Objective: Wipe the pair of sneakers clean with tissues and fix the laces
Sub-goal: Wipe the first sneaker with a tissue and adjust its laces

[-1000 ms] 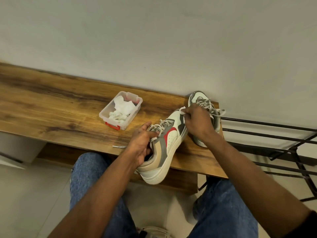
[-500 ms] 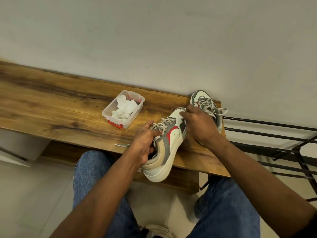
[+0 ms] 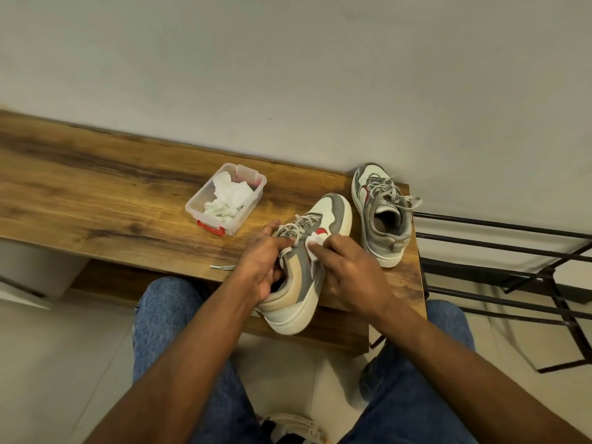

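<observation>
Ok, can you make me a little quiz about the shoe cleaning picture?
1. True or false: the left hand grips the near sneaker at its collar.
2. What does the right hand press on that sneaker's side? A) brush B) tissue C) sponge
3. Fill in: the other sneaker stands on the wooden ____.

Key: 1 true. 2 B. 3 bench; the clear plastic box of tissues also sits there.
</observation>
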